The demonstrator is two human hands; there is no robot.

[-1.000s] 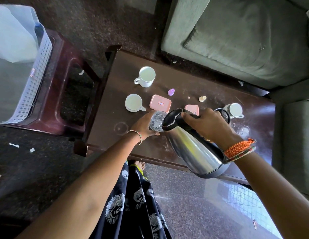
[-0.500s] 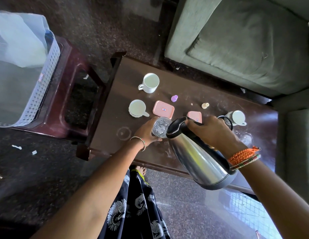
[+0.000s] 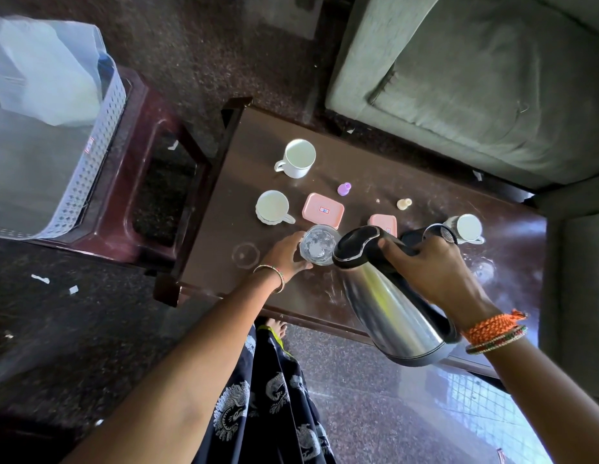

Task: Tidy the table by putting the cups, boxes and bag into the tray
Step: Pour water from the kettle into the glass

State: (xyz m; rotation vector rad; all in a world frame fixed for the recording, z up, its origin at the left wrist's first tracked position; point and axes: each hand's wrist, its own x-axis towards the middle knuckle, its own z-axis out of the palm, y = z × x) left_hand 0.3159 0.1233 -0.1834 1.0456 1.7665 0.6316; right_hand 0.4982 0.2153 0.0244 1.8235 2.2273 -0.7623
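My left hand [image 3: 284, 254] grips a clear glass [image 3: 318, 244] that stands on the dark wooden table [image 3: 375, 182]. My right hand [image 3: 432, 266] holds a steel flask [image 3: 388, 303] by its black handle, tilted with the spout at the glass rim. Three white cups sit on the table: one at the back [image 3: 298, 158], one left of the boxes [image 3: 273, 207], one at the right [image 3: 467, 228]. A pink box [image 3: 323, 209] lies behind the glass; a second pink box [image 3: 384, 223] is partly hidden by the flask. The white perforated tray [image 3: 90, 155] with a translucent bag [image 3: 40, 72] is at the far left.
The tray rests on a maroon plastic stool [image 3: 147, 169] left of the table. A small purple bottle [image 3: 344, 188] and a cream one [image 3: 404, 203] stand near the boxes. A tea strainer [image 3: 440, 233] lies by the right cup. A grey-green sofa [image 3: 485, 82] stands behind the table.
Both hands keep their hold on the glass and the flask. The whole scene has shifted slightly down and right in view as my head moved.
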